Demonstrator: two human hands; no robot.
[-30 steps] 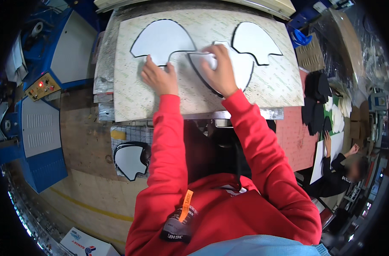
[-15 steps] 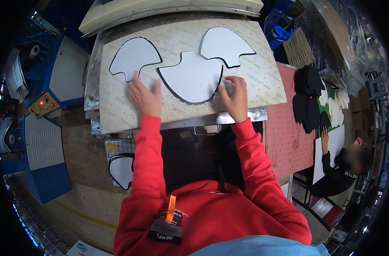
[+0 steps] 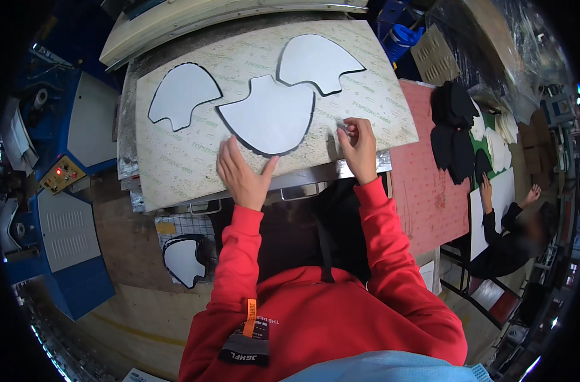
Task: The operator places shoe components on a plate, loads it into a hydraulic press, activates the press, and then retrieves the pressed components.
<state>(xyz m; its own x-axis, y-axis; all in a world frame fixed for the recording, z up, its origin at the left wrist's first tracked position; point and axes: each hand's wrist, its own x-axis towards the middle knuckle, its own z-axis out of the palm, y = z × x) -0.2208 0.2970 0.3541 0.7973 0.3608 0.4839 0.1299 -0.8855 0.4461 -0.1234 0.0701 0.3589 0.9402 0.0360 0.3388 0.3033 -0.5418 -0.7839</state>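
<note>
Because the middle white piece (image 3: 267,121) lies flat on the pale board (image 3: 372,95) with its curved, dark-trimmed edge toward us, our left hand (image 3: 244,177) can span part of that edge, fingers and thumb spread apart; we cannot tell whether they press on it. Our right hand (image 3: 358,148) hovers near the board's front edge, thumb apart from loosely curled fingers, with nothing clear in its grasp. The middle piece's neck points away, seemingly letting the right piece (image 3: 318,60) nest just beside it, while the left piece (image 3: 185,92) sits apart, so we see all 3 outlines.
</note>
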